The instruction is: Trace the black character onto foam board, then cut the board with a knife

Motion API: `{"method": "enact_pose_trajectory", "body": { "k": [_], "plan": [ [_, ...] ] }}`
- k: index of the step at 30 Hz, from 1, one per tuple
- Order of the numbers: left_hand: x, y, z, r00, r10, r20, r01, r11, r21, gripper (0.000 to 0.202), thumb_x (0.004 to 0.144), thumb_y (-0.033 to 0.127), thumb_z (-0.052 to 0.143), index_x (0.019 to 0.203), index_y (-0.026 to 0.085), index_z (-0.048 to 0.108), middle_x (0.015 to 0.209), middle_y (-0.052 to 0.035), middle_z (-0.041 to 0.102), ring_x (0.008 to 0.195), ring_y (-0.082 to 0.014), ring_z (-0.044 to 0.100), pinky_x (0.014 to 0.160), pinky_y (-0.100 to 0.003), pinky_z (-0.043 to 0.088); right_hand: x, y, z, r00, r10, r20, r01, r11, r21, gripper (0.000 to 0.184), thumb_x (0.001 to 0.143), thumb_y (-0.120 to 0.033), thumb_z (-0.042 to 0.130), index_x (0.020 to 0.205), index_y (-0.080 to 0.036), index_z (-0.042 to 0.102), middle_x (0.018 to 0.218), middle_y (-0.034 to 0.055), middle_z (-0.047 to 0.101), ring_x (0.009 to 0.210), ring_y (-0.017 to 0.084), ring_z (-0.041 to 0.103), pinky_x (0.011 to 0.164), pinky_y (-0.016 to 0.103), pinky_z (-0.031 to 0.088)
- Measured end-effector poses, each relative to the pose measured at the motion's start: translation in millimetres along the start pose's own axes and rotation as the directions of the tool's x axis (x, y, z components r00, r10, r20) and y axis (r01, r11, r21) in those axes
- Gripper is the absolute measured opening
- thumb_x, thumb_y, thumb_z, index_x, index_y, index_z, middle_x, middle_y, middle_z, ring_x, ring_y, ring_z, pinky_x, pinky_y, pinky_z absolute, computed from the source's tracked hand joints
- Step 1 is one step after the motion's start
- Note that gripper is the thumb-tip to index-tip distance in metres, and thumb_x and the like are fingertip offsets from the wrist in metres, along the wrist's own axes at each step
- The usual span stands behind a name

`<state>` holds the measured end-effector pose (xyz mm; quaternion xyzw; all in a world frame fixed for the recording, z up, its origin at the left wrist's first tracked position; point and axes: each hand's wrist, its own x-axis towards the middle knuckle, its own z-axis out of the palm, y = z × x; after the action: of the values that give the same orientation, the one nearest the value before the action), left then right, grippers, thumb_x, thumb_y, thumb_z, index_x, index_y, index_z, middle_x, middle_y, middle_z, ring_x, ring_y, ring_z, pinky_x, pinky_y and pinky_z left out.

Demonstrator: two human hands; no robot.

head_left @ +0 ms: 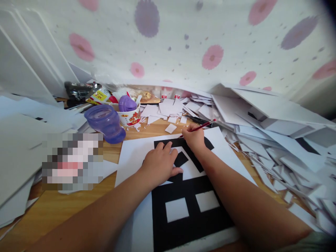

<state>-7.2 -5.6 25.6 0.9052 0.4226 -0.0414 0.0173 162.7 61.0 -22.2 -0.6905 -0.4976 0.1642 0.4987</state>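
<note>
A black cut-out sheet (pixel 194 192) with square and angular openings lies on a larger white board (pixel 136 150). My left hand (pixel 160 162) rests flat on the black sheet, fingers spread, partly covering its upper left portion. In my right hand (pixel 194 138), a dark red pencil (pixel 203 126) is pinched, its end slanting up to the right. The pencil's tip points down at the top edge of the black sheet; whether it touches cannot be made out. My right wrist hides part of the sheet's upper right side.
Behind the board stand a purple plastic cup (pixel 102 120) and a paper noodle bowl (pixel 131 117) with a purple object in it. White offcuts (pixel 170 106) lie along the back. Many board scraps (pixel 286 164) pile up at right. White sheets (pixel 23 150) are stacked at left.
</note>
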Motion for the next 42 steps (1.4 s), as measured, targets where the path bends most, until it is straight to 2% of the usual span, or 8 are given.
{"method": "enact_pose_trajectory", "body": {
  "k": [9, 14, 20, 23, 26, 32, 37, 42],
  "plan": [
    [-1.1, 0.6, -3.1, 1.000, -0.005, 0.015, 0.005, 1.000, 0.003, 0.060, 0.082, 0.061, 0.053, 0.125, 0.019, 0.055, 0.145, -0.0144, 0.041, 0.117, -0.0362, 0.048, 0.076, -0.044, 0.053, 5.2, 13.4, -6.0, 0.996, 0.047, -0.070, -0.046, 0.999, 0.020, 0.017, 0.059, -0.021, 0.052, 0.051, -0.023, 0.038, 0.044, -0.0064, 0.043, 0.047, 0.013, 0.044, 0.045, 0.025, 0.032],
    [-1.7, 0.9, 1.5, 1.000, -0.007, 0.010, 0.007, 1.000, 0.001, 0.060, 0.082, 0.059, 0.054, 0.127, 0.018, 0.053, 0.145, -0.0153, 0.041, 0.119, -0.0354, 0.046, 0.080, -0.043, 0.051, 6.1, 13.7, -9.1, 0.994, 0.078, -0.079, -0.075, 0.996, 0.040, 0.017, 0.058, -0.020, 0.053, 0.050, -0.024, 0.039, 0.043, -0.0063, 0.044, 0.045, 0.014, 0.044, 0.044, 0.025, 0.032],
    [-0.5, 3.4, 2.7, 1.000, -0.005, 0.013, 0.005, 1.000, 0.001, 0.075, 0.075, 0.067, 0.058, 0.127, 0.014, 0.052, 0.144, -0.0201, 0.041, 0.117, -0.0370, 0.048, 0.084, -0.044, 0.050, 3.4, 4.5, -10.1, 0.993, 0.112, -0.030, -0.109, 0.989, 0.101, 0.019, 0.065, -0.029, 0.055, 0.054, -0.024, 0.041, 0.041, -0.0052, 0.049, 0.042, 0.014, 0.048, 0.043, 0.024, 0.036],
    [0.0, 3.8, 1.2, 1.000, -0.002, 0.023, 0.002, 1.000, -0.004, 0.075, 0.074, 0.067, 0.058, 0.126, 0.013, 0.053, 0.143, -0.0207, 0.041, 0.116, -0.0374, 0.049, 0.082, -0.044, 0.051, 3.8, -3.2, -1.5, 0.994, 0.097, 0.040, -0.101, 0.990, 0.103, 0.020, 0.065, -0.030, 0.057, 0.054, -0.024, 0.041, 0.038, -0.0052, 0.049, 0.038, 0.014, 0.047, 0.039, 0.024, 0.035],
    [-0.4, 3.0, 2.7, 1.000, -0.002, -0.011, 0.002, 1.000, -0.005, 0.075, 0.073, 0.068, 0.059, 0.126, 0.015, 0.054, 0.141, -0.0204, 0.043, 0.114, -0.0365, 0.050, 0.081, -0.043, 0.052, 2.4, -9.3, 10.0, 0.994, 0.065, 0.083, -0.072, 0.994, 0.079, 0.022, 0.063, -0.028, 0.058, 0.052, -0.023, 0.040, 0.037, -0.0059, 0.048, 0.038, 0.013, 0.047, 0.040, 0.024, 0.034],
    [-0.9, 1.0, 7.3, 0.997, 0.013, -0.071, -0.014, 1.000, -0.013, 0.074, 0.070, 0.071, 0.059, 0.119, 0.016, 0.057, 0.135, -0.0192, 0.049, 0.110, -0.0347, 0.051, 0.077, -0.042, 0.053, -5.8, -11.7, 17.0, 0.998, 0.013, 0.063, -0.014, 1.000, 0.021, 0.021, 0.063, -0.026, 0.058, 0.050, -0.022, 0.042, 0.045, -0.0054, 0.051, 0.044, 0.012, 0.045, 0.045, 0.025, 0.033],
    [0.3, 1.9, 3.2, 0.999, -0.012, -0.030, 0.011, 1.000, -0.023, 0.073, 0.070, 0.071, 0.059, 0.120, 0.018, 0.057, 0.137, -0.0189, 0.047, 0.113, -0.0352, 0.050, 0.078, -0.043, 0.052, -7.3, -12.3, 16.4, 0.997, -0.011, 0.079, 0.010, 1.000, 0.004, 0.022, 0.064, -0.027, 0.058, 0.050, -0.022, 0.042, 0.044, -0.0054, 0.050, 0.045, 0.013, 0.046, 0.047, 0.026, 0.034],
    [0.6, 1.4, 2.8, 1.000, -0.008, -0.029, 0.008, 1.000, -0.021, 0.071, 0.070, 0.072, 0.058, 0.118, 0.019, 0.058, 0.137, -0.0175, 0.048, 0.112, -0.0346, 0.050, 0.078, -0.043, 0.052, -6.1, -10.9, 17.7, 0.997, -0.038, 0.064, 0.038, 0.999, 0.010, 0.022, 0.061, -0.023, 0.057, 0.050, -0.023, 0.037, 0.043, -0.0072, 0.045, 0.044, 0.011, 0.041, 0.045, 0.025, 0.030]
  ]
}}
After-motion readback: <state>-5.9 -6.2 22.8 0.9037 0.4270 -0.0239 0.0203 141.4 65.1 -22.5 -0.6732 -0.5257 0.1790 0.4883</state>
